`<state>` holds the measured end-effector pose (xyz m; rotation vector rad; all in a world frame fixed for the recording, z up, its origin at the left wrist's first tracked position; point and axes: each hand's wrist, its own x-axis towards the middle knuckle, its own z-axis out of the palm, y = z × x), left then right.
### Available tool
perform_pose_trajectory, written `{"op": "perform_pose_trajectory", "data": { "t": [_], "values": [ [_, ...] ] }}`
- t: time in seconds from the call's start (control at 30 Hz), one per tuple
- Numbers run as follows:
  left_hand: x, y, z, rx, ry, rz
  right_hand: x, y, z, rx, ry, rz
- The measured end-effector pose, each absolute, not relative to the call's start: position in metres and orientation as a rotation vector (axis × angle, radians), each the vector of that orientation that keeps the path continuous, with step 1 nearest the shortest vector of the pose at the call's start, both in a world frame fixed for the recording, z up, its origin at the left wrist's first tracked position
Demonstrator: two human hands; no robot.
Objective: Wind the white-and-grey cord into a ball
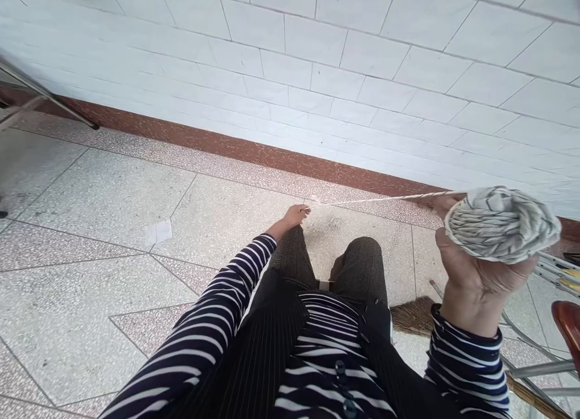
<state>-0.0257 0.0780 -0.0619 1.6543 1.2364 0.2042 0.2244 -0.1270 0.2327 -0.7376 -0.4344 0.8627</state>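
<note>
My right hand [471, 271] is raised at the right, its fingers wrapped round a thick ball of whitish cord [502, 225] with dark flecks. From the ball a single strand of cord [376, 199] runs left, pulled straight across the view. My left hand [295, 214] pinches the strand near its other end, above my left knee. A loose bit of the cord seems to show just past those fingers. Part of the right hand's fingers is hidden behind the ball.
A white tiled wall [312, 50] with a red-brown skirting [217, 135] stands in front. On the speckled floor lie a white paper [158, 231] and a small tangled bit [335, 224]. A broom [413, 316] and a metal chair frame [544, 369] are at right; a metal leg [67, 107] at left.
</note>
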Motion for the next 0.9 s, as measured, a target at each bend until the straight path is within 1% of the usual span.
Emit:
{"op": "perform_pose_trajectory", "data": {
  "t": [0.1,0.23,0.4,0.57,0.67,0.8,0.9],
  "values": [
    [-0.044,0.090,-0.068,1.731,1.287,0.173,0.230,-0.129,0.245,-0.688,-0.437,0.809],
    [-0.053,0.111,-0.063,1.824,1.331,0.123,0.231,-0.127,0.251,-0.752,-0.454,0.738],
    [-0.022,0.116,-0.054,1.918,1.256,0.092,0.210,-0.115,0.246,-0.703,-0.501,0.878],
    [0.017,0.071,-0.055,1.965,1.062,0.089,0.185,-0.094,0.237,-0.725,-0.497,1.040],
    [0.034,0.049,-0.043,1.893,0.924,0.199,0.179,-0.083,0.229,-0.745,-0.462,1.120],
    [0.055,0.043,-0.010,1.767,0.732,0.529,0.172,-0.076,0.218,-0.773,-0.426,1.174],
    [0.067,0.041,0.001,1.758,0.727,0.547,0.165,-0.077,0.219,-0.782,-0.407,1.175]
  ]
}}
